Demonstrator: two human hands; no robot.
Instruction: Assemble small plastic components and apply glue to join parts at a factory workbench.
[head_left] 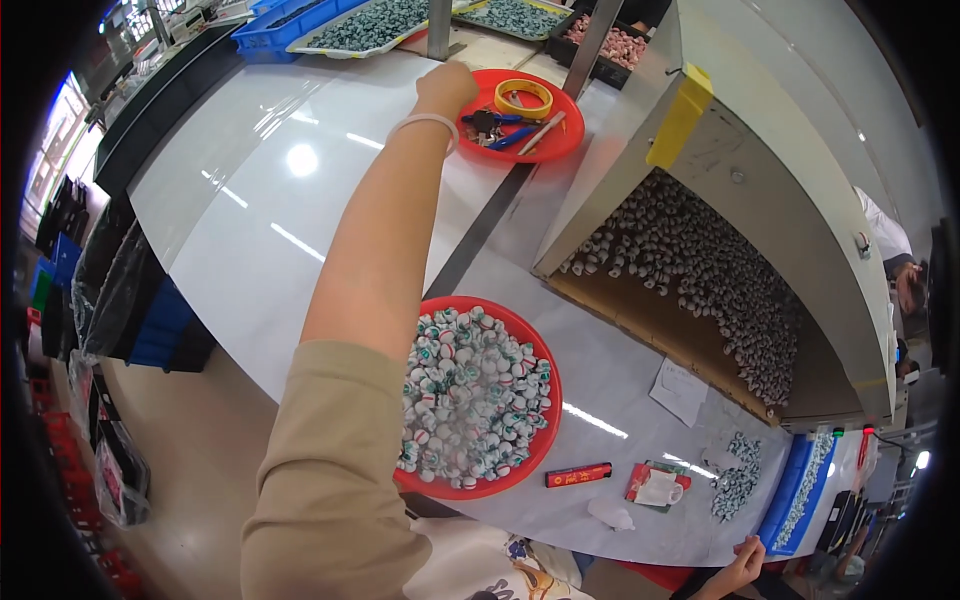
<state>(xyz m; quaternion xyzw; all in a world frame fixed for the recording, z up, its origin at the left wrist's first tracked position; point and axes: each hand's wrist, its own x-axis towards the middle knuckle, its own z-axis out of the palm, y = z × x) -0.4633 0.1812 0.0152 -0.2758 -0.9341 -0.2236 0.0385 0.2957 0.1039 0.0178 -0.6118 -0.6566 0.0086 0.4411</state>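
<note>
My left arm, in a tan sleeve with a pale band at the wrist, stretches far across the white table. At its end my left hand (447,86) is curled closed beside the left rim of a red plate (552,146). Its fingertips and anything in them are hidden. On the plate lie a yellow tape roll (524,87), blue-handled pliers (513,138) and a pale stick-like tool (541,133). Under my forearm stands a red basin (549,440), heaped with small white-and-green round pieces (475,400); my sleeve covers its left side. My right hand is out of view.
A large open bin (600,225) of small grey pieces stands at right. Near the front edge lie a red lighter-like stick (578,475), a red-and-white packet (657,486) and loose pieces (738,480). Another person's hand (742,567) is near a blue tray (778,510).
</note>
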